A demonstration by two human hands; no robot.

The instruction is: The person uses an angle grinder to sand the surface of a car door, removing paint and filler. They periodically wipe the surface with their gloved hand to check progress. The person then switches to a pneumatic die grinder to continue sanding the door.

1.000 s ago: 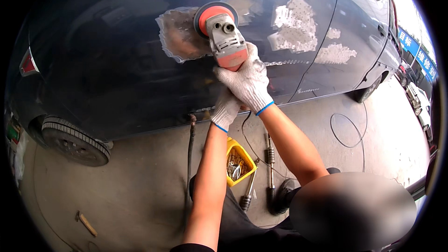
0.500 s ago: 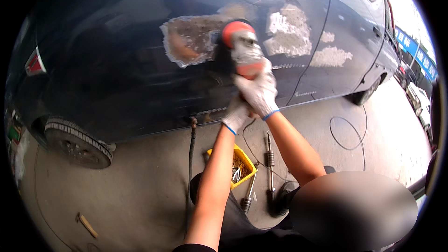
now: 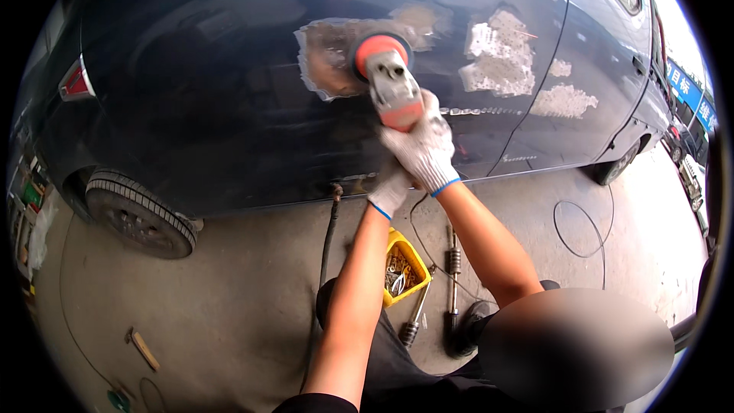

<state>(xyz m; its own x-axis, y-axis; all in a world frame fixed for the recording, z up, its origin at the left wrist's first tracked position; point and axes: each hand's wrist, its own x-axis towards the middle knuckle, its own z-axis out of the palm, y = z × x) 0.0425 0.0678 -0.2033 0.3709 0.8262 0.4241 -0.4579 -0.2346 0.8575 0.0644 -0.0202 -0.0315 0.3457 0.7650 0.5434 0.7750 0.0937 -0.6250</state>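
Your white-knit-gloved right grip point(image 3: 425, 147) is wrapped around the grey-and-red handheld power sander point(image 3: 394, 90); beyond the grip, its disc overlies the irregular, pale-edged patch point(image 3: 327, 57) on the dark-blue car side point(image 3: 222, 103). Your matching left grip point(image 3: 391, 187) sits just below, its closure hidden, impossible to tell.

Head-worn fisheye; looks down at the car point(image 3: 329, 126).

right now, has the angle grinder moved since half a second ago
Yes, left: the angle grinder now sits nearer the left edge of the leftmost stripped patch on the car.
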